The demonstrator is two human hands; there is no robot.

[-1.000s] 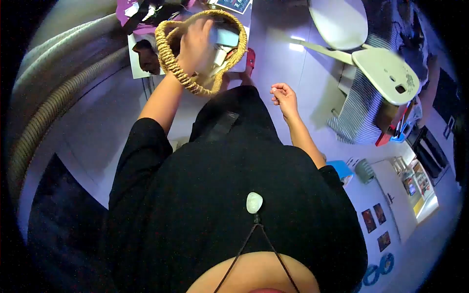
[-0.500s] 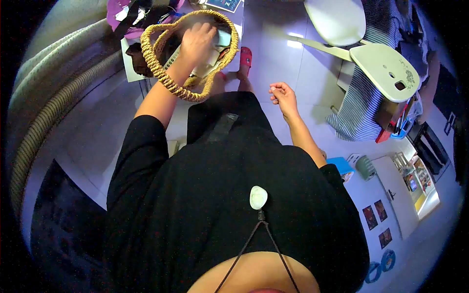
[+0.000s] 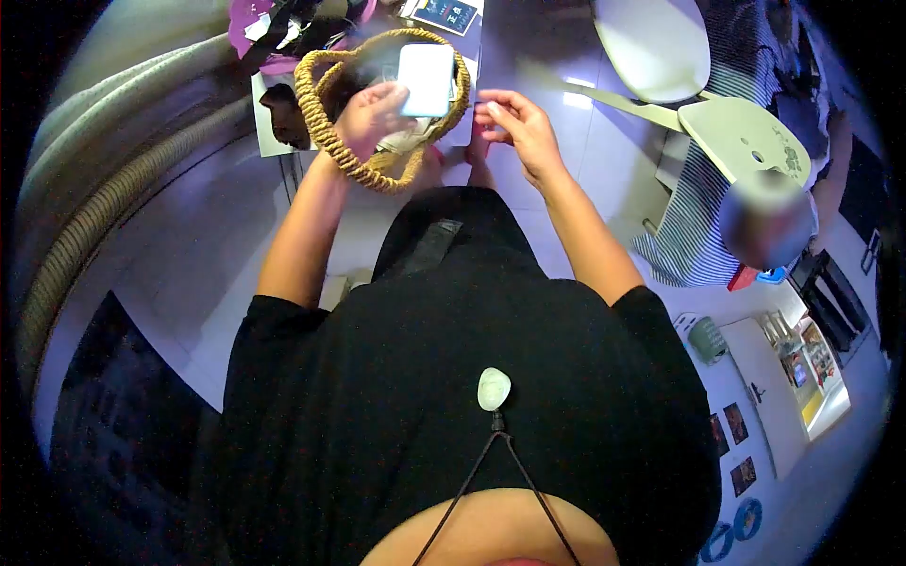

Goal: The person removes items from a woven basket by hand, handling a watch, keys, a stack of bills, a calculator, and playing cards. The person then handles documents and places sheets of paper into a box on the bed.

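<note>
A woven basket with a thick rope-like rim (image 3: 332,141) stands at the table's front edge, with pale items inside it. Over its opening, my left hand (image 3: 376,115) holds a flat, light blue-white rectangular object (image 3: 427,79) by its left edge, between thumb and fingers. Just right of the basket, my right hand (image 3: 517,130) is raised with its fingers apart and slightly curled, holding nothing. A small gap lies between its fingertips and the basket rim.
Purple and black items (image 3: 253,26) and a dark framed card (image 3: 445,13) lie behind the basket. A pale folding chair (image 3: 746,132) and striped cloth (image 3: 694,222) are at the right. Thick ribbed fabric rolls (image 3: 104,198) line the left. A blurred round patch covers part of the right side.
My left hand has come up out of the basket with the light rectangular object. My right hand has moved up and left toward the basket, and its fingers have opened.
</note>
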